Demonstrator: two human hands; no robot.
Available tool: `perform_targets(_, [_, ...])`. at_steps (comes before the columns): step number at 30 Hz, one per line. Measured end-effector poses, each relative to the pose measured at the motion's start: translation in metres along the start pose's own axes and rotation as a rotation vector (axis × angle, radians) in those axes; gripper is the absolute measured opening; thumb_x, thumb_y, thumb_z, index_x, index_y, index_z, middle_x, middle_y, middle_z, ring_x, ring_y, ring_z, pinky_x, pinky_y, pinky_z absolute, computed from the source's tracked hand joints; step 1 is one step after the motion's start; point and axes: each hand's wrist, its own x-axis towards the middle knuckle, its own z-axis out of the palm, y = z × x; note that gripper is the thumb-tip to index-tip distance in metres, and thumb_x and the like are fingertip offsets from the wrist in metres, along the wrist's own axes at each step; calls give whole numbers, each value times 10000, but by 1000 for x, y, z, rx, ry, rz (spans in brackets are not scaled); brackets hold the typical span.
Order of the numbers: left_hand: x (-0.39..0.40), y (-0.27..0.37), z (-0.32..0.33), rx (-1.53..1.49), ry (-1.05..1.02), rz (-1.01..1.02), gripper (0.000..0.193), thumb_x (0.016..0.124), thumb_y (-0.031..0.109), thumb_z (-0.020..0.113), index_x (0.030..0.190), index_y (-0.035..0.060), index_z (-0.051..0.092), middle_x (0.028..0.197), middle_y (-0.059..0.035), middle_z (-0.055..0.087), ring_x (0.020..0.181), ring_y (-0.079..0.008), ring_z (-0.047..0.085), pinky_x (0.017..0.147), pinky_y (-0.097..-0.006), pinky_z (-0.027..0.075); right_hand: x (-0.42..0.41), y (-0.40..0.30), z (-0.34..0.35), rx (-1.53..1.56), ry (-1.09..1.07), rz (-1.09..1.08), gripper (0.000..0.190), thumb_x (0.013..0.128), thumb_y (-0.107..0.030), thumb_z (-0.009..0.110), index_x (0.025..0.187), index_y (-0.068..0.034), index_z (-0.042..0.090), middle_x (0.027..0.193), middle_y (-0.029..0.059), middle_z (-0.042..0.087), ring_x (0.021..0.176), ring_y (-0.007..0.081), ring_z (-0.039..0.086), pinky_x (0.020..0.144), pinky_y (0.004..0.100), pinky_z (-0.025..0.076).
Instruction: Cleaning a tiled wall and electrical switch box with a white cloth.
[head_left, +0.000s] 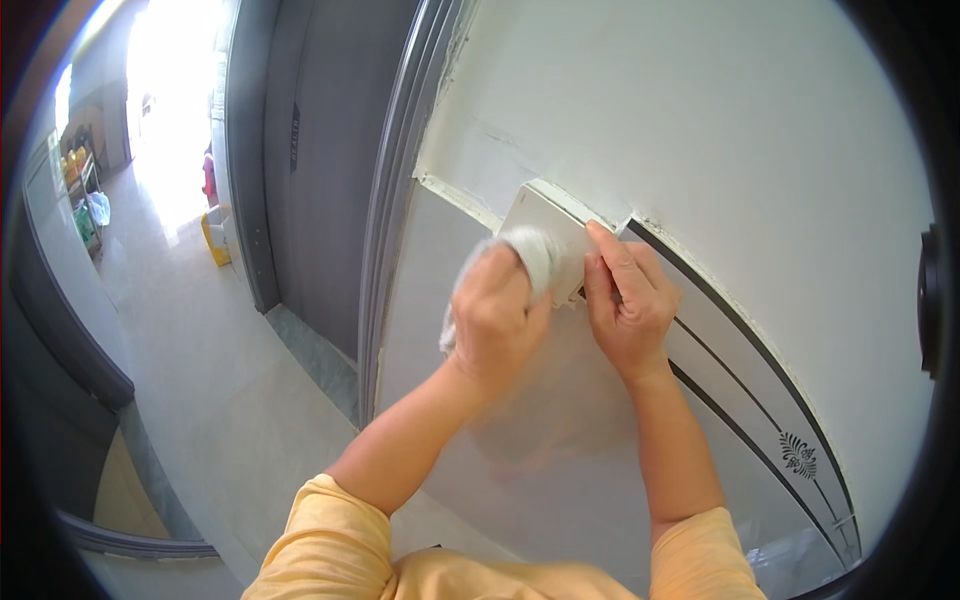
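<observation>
A white wall plate (564, 217), likely a switch panel, sits on the wall and projects slightly from it. My left hand (496, 304) is closed around a bunched white cloth (531, 251), which lies against the plate's face. The cloth and hand are blurred. At the plate's right edge is my right hand (634, 296), with its index finger on the upper right corner and its thumb lower down by the edge. Part of the plate's face is hidden behind the cloth. Its lower edge looks rough, with a small dark spot beside my right thumb.
A dark grey door (330, 165) in a ridged frame (397, 180) stands to the left. Pale tiles (720, 450) with black decorative strips cover the lower wall. Along the hallway floor (217, 390) are a yellow-and-white bag (217, 234) and a loaded rack (86, 187).
</observation>
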Motion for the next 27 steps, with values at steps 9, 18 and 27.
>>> perform_targets(9, [0, 1, 6, -37, 1, 41, 222, 687, -72, 688, 903, -24, 674, 900, -119, 612, 735, -295, 609, 631, -367, 488, 0, 2, 2, 7, 44, -32, 293, 755, 6, 719, 1038, -71, 720, 690, 0, 562, 478, 127, 483, 428, 273, 366])
perform_targets(18, [8, 5, 10, -65, 13, 88, 237, 639, -67, 690, 869, -14, 669, 848, -102, 605, 697, -298, 595, 594, -375, 469, 1, 2, 0, 4, 28, -33, 299, 764, -3, 719, 1055, -73, 716, 692, -3, 557, 474, 132, 479, 427, 273, 363])
perform_targets(27, [6, 7, 5, -47, -29, 61, 216, 685, -68, 693, 895, -27, 663, 875, -125, 604, 736, -296, 602, 623, -353, 481, 1, 3, 2, 3, 44, -41, 286, 764, -9, 724, 1042, -74, 717, 675, -4, 535, 477, 134, 479, 425, 280, 355])
